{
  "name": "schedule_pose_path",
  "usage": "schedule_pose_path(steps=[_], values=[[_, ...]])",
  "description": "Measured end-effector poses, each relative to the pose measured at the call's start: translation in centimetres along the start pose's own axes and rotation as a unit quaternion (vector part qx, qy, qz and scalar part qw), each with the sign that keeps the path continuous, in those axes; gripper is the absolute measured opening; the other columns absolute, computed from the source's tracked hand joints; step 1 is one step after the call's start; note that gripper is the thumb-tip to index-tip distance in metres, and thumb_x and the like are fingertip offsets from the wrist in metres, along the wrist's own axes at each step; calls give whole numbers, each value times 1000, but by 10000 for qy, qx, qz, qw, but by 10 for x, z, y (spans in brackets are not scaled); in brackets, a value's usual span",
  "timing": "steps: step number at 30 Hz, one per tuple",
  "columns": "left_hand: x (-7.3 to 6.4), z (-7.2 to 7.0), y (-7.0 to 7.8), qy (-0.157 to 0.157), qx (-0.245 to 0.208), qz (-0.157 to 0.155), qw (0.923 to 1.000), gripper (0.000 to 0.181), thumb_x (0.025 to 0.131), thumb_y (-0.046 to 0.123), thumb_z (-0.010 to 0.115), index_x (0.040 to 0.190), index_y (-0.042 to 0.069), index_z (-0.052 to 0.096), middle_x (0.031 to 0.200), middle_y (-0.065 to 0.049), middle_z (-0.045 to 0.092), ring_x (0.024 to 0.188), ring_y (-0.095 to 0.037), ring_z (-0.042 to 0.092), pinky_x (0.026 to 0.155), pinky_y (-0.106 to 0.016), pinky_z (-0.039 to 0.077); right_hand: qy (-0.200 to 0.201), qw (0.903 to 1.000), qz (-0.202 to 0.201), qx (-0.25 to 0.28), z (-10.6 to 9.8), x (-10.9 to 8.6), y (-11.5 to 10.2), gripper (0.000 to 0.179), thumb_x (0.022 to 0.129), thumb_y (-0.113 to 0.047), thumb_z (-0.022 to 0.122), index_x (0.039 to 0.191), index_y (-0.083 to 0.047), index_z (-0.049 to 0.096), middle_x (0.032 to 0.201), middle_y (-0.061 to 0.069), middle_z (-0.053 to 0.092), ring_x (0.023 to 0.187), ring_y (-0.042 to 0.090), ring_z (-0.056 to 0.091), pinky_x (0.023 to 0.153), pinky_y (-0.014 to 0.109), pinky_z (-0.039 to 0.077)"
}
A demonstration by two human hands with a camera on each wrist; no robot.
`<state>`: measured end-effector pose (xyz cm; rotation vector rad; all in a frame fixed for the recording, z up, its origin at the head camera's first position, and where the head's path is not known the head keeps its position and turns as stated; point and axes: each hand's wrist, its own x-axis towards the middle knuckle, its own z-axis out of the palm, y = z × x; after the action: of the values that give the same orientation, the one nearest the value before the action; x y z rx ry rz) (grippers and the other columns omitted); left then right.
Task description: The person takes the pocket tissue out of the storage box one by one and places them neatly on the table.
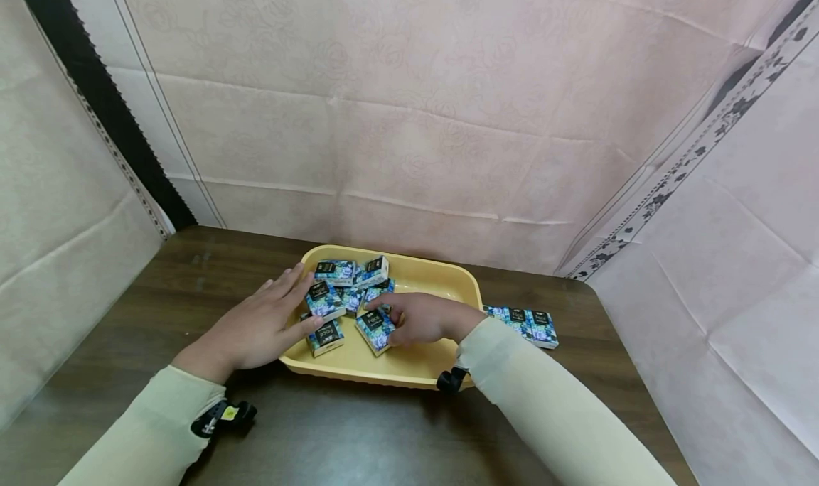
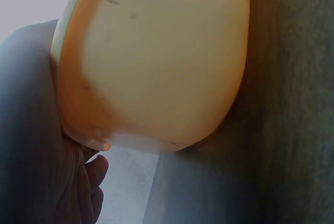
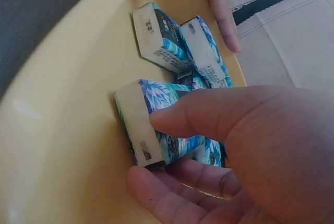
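A yellow tray (image 1: 409,369) holds several blue floral tissue packs (image 1: 335,271), piled mostly toward its left end. My right hand (image 1: 425,319) reaches into the tray and grips one tissue pack (image 3: 138,125). Its thumb lies across the printed face and its fingers curl at the lower edge. My left hand (image 1: 265,322) rests over the tray's left rim with straight, spread fingers, its thumb near the pile. From the left wrist view, the tray's outer side (image 2: 167,51) fills the middle, and the left fingers show below the rim.
Outside the tray, a row of tissue packs (image 1: 527,322) lies on the brown table (image 1: 307,429) at the right, partly behind the right wrist. Pale cloth (image 1: 416,116) hangs behind the table and along both sides.
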<state>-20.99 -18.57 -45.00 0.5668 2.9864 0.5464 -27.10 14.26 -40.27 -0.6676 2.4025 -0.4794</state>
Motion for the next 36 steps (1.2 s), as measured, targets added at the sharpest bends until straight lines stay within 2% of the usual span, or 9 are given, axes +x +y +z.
schedule_pose_path(steps=[10, 17, 21, 25, 28, 36], values=[[0, 0, 1, -19, -5, -12, 10000, 99, 111, 81, 35, 182, 15, 13, 192, -12, 1, 177, -43, 10, 141, -68, 16, 52, 10000, -13, -11, 1, -1, -1, 66, 97, -23, 89, 150, -50, 62, 122, -3, 67, 111, 22, 66, 97, 38, 59], [0, 1, 0, 30, 25, 22, 10000, 98, 112, 80, 35, 182, 15, 13, 192, -11, 0, 177, -43, 10, 141, -68, 16, 101, 9998, -189, -14, -6, -9, -5, 63, 97, -17, 89, 145, -49, 64, 129, -1, 67, 113, 20, 68, 92, 38, 62], [0, 1, -1, 24, 39, 12, 10000, 99, 112, 81, 34, 182, 15, 13, 192, -10, 0, 177, -43, 10, 141, -68, 16, 203, 9993, -323, 3, -14, -13, -5, 60, 100, -14, 85, 147, -46, 65, 132, 1, 64, 104, 19, 69, 84, 35, 60], [0, 0, -1, 19, 57, -6, 10000, 100, 111, 82, 33, 182, 15, 14, 192, -10, 0, 177, -43, 10, 141, -67, 17, 381, 9980, -511, -27, -21, -18, -4, 53, 102, -11, 76, 147, -39, 67, 131, 3, 63, 86, 16, 65, 73, 32, 55], [0, 0, -1, 39, 70, 6, 10000, 101, 110, 83, 31, 182, 14, 14, 192, -11, 1, 177, -43, 11, 141, -67, 17, 533, 9970, -568, -10, -26, -23, -2, 49, 104, -9, 70, 144, -36, 70, 129, 5, 63, 80, 15, 62, 71, 31, 53], [0, 0, 0, 9, 41, -8, 10000, 100, 111, 82, 34, 182, 14, 15, 192, -11, 1, 177, -43, 10, 141, -68, 17, 852, 9956, -393, 23, -36, -40, 8, 43, 105, -10, 68, 138, -37, 73, 124, 4, 66, 88, 21, 65, 73, 34, 55]])
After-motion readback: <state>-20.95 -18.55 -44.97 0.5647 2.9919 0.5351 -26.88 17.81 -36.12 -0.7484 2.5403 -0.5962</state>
